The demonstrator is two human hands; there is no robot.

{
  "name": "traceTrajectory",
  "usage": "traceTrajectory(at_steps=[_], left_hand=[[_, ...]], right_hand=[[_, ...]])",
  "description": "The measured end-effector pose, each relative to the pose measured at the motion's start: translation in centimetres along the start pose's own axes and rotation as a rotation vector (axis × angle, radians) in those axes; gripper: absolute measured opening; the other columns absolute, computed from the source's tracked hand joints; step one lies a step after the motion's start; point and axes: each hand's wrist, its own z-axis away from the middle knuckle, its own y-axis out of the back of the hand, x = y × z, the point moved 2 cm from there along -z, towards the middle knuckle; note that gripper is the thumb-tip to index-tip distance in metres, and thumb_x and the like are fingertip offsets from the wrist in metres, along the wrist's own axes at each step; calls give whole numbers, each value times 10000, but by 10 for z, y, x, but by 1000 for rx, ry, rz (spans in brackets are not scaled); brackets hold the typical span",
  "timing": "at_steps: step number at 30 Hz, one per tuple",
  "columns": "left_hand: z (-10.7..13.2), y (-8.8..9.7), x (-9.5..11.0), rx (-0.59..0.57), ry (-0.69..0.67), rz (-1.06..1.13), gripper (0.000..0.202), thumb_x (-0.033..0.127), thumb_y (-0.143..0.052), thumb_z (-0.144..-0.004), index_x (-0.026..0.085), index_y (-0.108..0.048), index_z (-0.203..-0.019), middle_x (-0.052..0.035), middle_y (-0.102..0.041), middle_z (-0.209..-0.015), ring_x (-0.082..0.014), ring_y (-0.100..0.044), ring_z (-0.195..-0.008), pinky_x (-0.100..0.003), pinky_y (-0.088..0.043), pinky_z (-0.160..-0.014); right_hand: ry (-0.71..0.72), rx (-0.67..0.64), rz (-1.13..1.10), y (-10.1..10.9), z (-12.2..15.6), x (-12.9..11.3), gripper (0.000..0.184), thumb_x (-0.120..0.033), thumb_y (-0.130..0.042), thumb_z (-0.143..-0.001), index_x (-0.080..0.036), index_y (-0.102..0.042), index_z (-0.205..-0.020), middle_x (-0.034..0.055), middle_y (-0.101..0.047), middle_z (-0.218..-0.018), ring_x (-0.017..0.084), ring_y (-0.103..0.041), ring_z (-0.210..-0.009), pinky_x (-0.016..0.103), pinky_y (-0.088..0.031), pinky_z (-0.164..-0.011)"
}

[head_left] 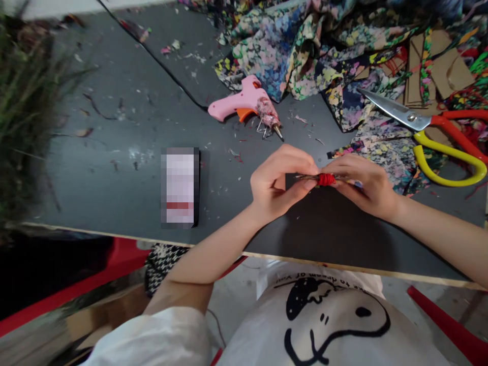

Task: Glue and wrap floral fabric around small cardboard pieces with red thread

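Both my hands meet over the grey table, pinching a small bundle of thin twigs wrapped with red yarn (327, 179). My left hand (280, 178) grips its left end between thumb and fingers, where thin stem ends stick out. From the other side, my right hand (364, 184) has thumb and fingers closed on the right end, hiding much of it. The red wrap shows in the gap between the fingertips. Just beyond my left hand lies a pink hot glue gun (244, 103), its metal nozzle pointing toward my hands.
Scissors (427, 124) with red and yellow handles lie to the right on floral fabric (274, 56). Cardboard pieces (444, 71) rest behind them. A blurred-out phone-like object (180, 188) sits left of my hands. Dry grass (23, 117) covers the far left; a black cord (152, 58) crosses the table (125, 137).
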Motion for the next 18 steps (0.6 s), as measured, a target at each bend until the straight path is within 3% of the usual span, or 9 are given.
traceTrajectory(at_steps=[5,8,11,14,18], left_hand=[[2,-2,-3,12,32,51,69,348,-571,-889,287,-594,-913,16,-617,-758,-135,-649,-751,-287,-534,-656],[4,-1,-8,206,150,63,98,381,-596,-874,294,-565,-907,29,-600,-805,-118,-637,-777,-274,-532,-702],[5,-1,-15,339,355,118,199,438,-629,-837,289,-508,-893,31,-580,-862,-112,-614,-788,-251,-527,-675],[4,-2,-20,308,464,180,281,484,-652,-796,268,-481,-850,28,-560,-841,-107,-578,-745,-238,-506,-648],[2,0,-24,281,521,279,329,562,-637,-753,259,-537,-832,15,-545,-813,-126,-573,-766,-261,-496,-694]], right_hand=[[-17,-11,22,-2,-1,2,268,-154,-504,-891,-225,-590,-1135,51,-667,-943,166,-612,-865,309,-478,-766],[-111,12,20,-1,-3,4,201,-195,-533,-883,-205,-617,-1066,60,-676,-979,176,-620,-887,315,-483,-768],[-332,169,-64,3,-3,10,100,-272,-597,-853,-203,-648,-905,24,-677,-857,165,-621,-778,303,-488,-698],[-480,385,-119,6,0,16,97,-306,-672,-791,-215,-642,-780,-15,-632,-724,146,-579,-670,291,-472,-616],[-502,437,-131,8,2,19,79,-291,-683,-769,-225,-640,-782,-21,-608,-724,141,-550,-664,298,-463,-611]])
